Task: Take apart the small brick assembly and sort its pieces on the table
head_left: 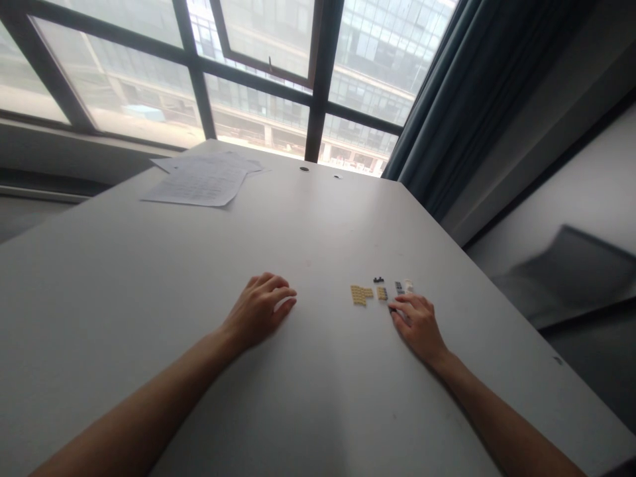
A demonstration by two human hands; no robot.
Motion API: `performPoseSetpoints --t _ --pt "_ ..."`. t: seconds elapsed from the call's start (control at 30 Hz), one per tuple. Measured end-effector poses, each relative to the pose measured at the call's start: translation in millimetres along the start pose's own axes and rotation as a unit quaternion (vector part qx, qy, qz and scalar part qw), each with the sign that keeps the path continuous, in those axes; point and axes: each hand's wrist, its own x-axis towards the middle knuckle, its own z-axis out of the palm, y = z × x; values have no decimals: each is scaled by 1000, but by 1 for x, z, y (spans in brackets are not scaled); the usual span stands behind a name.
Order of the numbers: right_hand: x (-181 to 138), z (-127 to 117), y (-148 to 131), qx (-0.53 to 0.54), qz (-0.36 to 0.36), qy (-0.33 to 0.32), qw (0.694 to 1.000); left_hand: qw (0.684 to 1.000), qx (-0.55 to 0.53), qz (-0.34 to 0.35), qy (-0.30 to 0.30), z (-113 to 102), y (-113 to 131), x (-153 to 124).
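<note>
My left hand (261, 306) rests on the white table (308, 377) with thumb and forefinger apart and nothing between them. To the right, my right hand (417, 321) has its thumb and forefinger closed around a small dark piece (392, 309), mostly covered by the fingertips. Just left of that hand lie a cluster of small yellow toy bricks (358, 295) and a smaller yellow-and-grey group (382, 293). Beyond them sits a black piece (378, 279). Grey pieces (398, 287) and a white piece (409, 285) lie by the right fingers, partly hidden.
Printed paper sheets (199, 182) overlap at the table's far left. Two small round fittings, one dark (304, 169) and one pale (338, 177), lie near the far edge. Behind the table are windows (258, 106) and a dark curtain (437, 99).
</note>
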Motion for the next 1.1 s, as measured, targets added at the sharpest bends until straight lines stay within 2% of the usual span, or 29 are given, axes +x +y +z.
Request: performPoseSetpoints --t 0.27,0.47,0.67,1.1 --pt "1 -2 4 13 23 40 999 999 30 12 -13 0 0 -5" --pt "40 -5 19 11 24 -32 999 998 46 25 -18 -1 -1 -8" --pt "73 3 8 -9 -3 -115 993 998 57 28 -23 -2 -1 -8" --pt "71 5 5 -25 8 -141 990 998 56 34 -18 -3 1 -8"
